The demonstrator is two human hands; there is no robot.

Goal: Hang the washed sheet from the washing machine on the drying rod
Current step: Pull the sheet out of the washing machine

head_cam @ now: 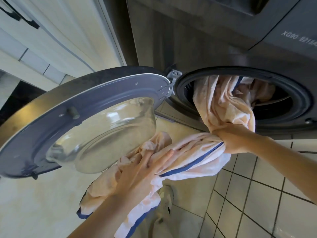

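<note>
Your right hand [229,140] fists a bunched neck of the sheet [221,103], which trails behind that grip into the washing machine [205,48] drum. Your left hand [145,169] clutches the hanging folds. Judged damp, heavy, limp: take gathered bunches, hand over hand.

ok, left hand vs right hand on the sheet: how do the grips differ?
The right hand is fisted tight round a bunched neck of the sheet just outside the drum; the left hand lies flatter, fingers spread over a looser bundle. The right hand is by the opening, the left hand lower, under the door. Both hold the same sheet.
</note>
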